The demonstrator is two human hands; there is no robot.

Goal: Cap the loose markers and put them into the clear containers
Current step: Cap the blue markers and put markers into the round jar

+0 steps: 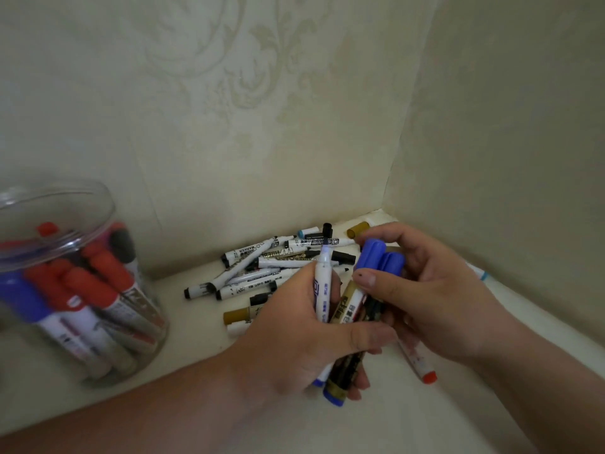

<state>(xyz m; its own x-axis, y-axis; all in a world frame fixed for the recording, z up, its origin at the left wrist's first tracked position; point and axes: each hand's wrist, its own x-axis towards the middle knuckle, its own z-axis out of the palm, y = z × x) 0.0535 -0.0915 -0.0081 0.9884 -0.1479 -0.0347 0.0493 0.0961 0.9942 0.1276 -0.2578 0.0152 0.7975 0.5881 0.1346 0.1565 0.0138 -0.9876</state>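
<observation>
Your left hand (304,329) has fingers (355,389) curled round several markers (348,311), the blue marker (322,290) uncapped; your right hand (425,296) pinches two blue caps (379,257). The clear container (65,290) at left is part-filled (reds, blues); the far pile (262,270) is undone.

Cream surface (196,371) set in a wall corner. A clear container (149,342) is stood on it at the left. A pile of loose markers (262,267) is heaped toward the corner. A red-ended marker (420,363) is laid apart at the right, and a gold cap (357,230) is seen by the back wall.
</observation>
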